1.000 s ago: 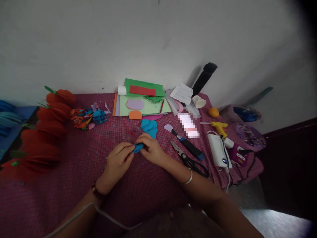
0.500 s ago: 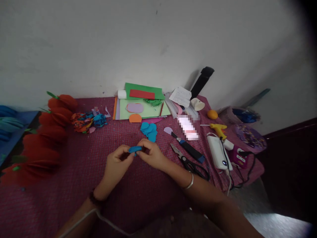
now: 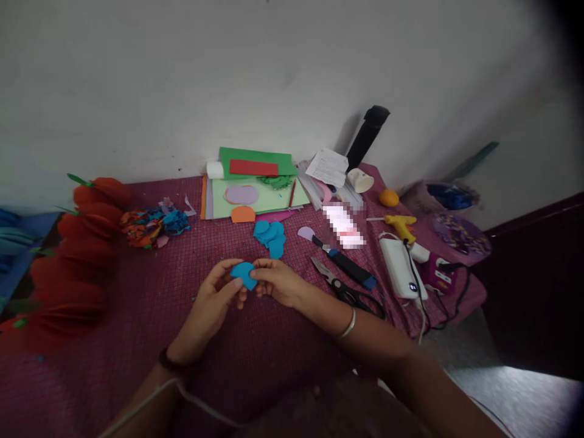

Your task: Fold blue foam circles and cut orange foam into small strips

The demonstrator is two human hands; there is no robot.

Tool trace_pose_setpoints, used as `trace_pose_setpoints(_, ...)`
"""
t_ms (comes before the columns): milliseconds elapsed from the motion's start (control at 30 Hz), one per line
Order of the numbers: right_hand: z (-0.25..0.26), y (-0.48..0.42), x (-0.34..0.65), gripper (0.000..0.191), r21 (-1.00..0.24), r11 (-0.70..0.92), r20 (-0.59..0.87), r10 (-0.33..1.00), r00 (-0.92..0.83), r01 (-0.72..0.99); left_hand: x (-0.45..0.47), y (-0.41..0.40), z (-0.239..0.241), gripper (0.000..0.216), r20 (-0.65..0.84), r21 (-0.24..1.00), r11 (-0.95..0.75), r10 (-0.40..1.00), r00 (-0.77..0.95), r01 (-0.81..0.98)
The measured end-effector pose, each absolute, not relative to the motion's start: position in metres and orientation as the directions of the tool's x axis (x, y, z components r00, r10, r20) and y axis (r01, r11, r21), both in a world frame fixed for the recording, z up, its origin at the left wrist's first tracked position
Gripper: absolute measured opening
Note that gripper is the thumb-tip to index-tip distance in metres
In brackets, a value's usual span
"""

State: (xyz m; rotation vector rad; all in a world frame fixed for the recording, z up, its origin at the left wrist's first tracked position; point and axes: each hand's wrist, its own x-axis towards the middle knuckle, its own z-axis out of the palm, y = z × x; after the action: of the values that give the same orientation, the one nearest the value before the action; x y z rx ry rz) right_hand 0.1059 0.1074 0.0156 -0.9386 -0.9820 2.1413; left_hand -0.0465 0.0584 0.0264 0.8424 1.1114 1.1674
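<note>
Between my two hands is a blue paper cutout (image 3: 245, 274) with a rounded edge, its broad face turned up toward me. My left hand (image 3: 218, 295) pinches its left side, thumb on top. On the right side, my right hand (image 3: 278, 283) grips it between thumb and fingers. Just beyond my hands lies a small pile of similar blue paper cutouts (image 3: 270, 234). To the right of that pile rest a lilac half-round paper piece (image 3: 306, 233), a utility knife (image 3: 349, 266) with a blue and black handle, and black-handled scissors (image 3: 349, 292).
Red paper pumpkins (image 3: 91, 258) line the left side, near crumpled paper scraps (image 3: 152, 226). Coloured paper sheets (image 3: 264, 210) lie at the back by the wall. Toward the right are a yellow glue gun (image 3: 401, 226), a white power bank (image 3: 401, 267) and a purple socket box (image 3: 441, 278) with cables.
The blue cutout was edge-on and now shows its wide flat face. My fingers have shifted around it. The view has moved slightly.
</note>
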Motion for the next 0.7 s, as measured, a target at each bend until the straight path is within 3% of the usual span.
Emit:
trace_pose_setpoints(200,0.013,0.108,0.105,0.007,-0.841,-0.523,-0.376,0.747,-0.548,-0.136,-0.058,0.061,0.021,0.016,-0.052,0.998,0.053,0.998,-0.023,0.030)
trace_pose_setpoints(367,0.015,0.105,0.104,0.003,-0.870,-0.487,-0.371,0.742,-0.559,-0.069,-0.058,0.060,0.019,0.010,-0.049,0.997,0.053,0.997,-0.067,0.062)
trace_pose_setpoints(567,0.016,0.104,0.101,0.007,-0.949,-0.281,-0.311,0.756,-0.576,0.143,-0.061,0.062,0.020,0.007,-0.065,0.997,0.066,0.997,-0.030,0.034)
trace_pose_setpoints(700,0.013,0.107,0.102,0.007,-0.961,-0.087,-0.228,0.788,-0.572,0.264,-0.079,0.073,0.026,0.018,-0.187,0.973,0.169,0.977,0.104,0.157)
